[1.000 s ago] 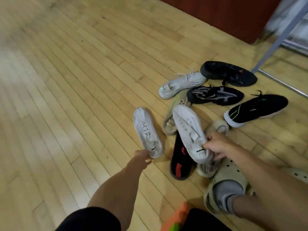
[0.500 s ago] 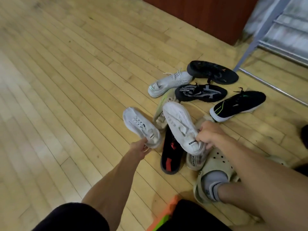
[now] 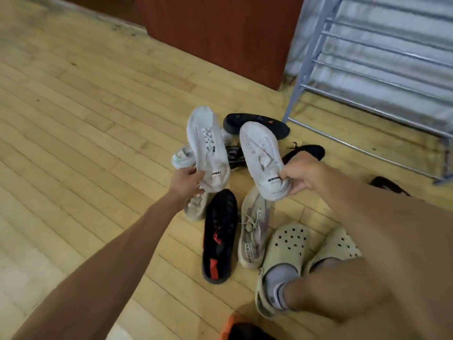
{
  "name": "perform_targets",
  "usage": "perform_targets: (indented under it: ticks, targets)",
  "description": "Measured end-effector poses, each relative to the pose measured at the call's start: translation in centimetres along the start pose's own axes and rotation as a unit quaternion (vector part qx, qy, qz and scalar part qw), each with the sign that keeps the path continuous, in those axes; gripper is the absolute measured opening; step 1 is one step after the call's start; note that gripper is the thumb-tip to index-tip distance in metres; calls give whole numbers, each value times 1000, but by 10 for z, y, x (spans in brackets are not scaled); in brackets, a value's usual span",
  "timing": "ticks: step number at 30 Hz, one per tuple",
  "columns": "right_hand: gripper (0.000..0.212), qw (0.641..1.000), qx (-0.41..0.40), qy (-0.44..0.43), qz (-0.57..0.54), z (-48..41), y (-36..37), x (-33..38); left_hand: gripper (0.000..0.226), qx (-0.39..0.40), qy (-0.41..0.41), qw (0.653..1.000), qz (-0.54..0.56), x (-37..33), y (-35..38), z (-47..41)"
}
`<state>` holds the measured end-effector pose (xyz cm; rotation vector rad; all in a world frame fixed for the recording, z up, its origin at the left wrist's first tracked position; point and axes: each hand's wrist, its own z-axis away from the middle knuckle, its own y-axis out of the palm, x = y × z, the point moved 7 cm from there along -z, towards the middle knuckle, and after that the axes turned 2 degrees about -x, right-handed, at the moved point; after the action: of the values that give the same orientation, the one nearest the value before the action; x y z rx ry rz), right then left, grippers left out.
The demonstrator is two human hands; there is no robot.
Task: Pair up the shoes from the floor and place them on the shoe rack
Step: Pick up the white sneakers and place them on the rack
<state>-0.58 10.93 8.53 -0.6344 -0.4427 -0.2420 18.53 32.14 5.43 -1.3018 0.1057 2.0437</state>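
My left hand (image 3: 187, 179) grips the heel of one white sneaker (image 3: 207, 143), held off the floor with its toe pointing away. My right hand (image 3: 300, 174) grips the heel of the matching white sneaker (image 3: 261, 155), raised beside the first. Under them on the wooden floor lie a black shoe with red marks (image 3: 219, 235), a beige sneaker (image 3: 253, 229), another beige sneaker (image 3: 195, 208) partly hidden by my left hand, a pale grey sneaker (image 3: 181, 157) and several black shoes (image 3: 255, 123). The metal shoe rack (image 3: 367, 77) stands at the upper right.
A dark red wooden cabinet (image 3: 220, 33) stands behind the pile, left of the rack. My feet in beige clogs (image 3: 289, 244) are at the lower right, close to the pile. Another dark shoe (image 3: 387, 184) lies by the rack's foot.
Both white sneakers have been lifted off the floor by their heels and brought up side by side. The view has swung toward the rack.
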Motion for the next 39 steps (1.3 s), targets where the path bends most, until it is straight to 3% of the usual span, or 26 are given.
perform_targets:
  ticks: [5,10,12,18,20,23,29,35,39]
  targets:
    - [36,990,-36,53,-128,-30,-43,-36,24,95,1,995,-42,-27,82,-32]
    - [26,963,-104,72,-237,-70,-96,-69,19,171,12,980,-97,-52,147,-52]
    - [14,954,-135,68,-260,-84,-113,-79,14,195,15,974,-114,-64,173,-63]
    - [18,936,-167,50,-307,-138,-143,-85,30,234,-5,967,-97,-99,257,-110]
    - [17,931,-176,52,-315,-157,-152,-86,30,234,7,966,-107,-108,282,-130]
    - [39,928,-198,54,-312,-189,-167,-90,26,221,18,968,-119,-119,312,-160]
    - [34,925,-228,13,-303,-245,-194,-90,4,211,24,970,-119,-145,364,-207]
    - [40,909,-224,-12,-350,-280,-207,-88,9,188,58,970,-141,-158,397,-245]
    - [32,916,-205,-15,-344,-293,-201,-89,17,132,98,959,-233,-148,406,-264]
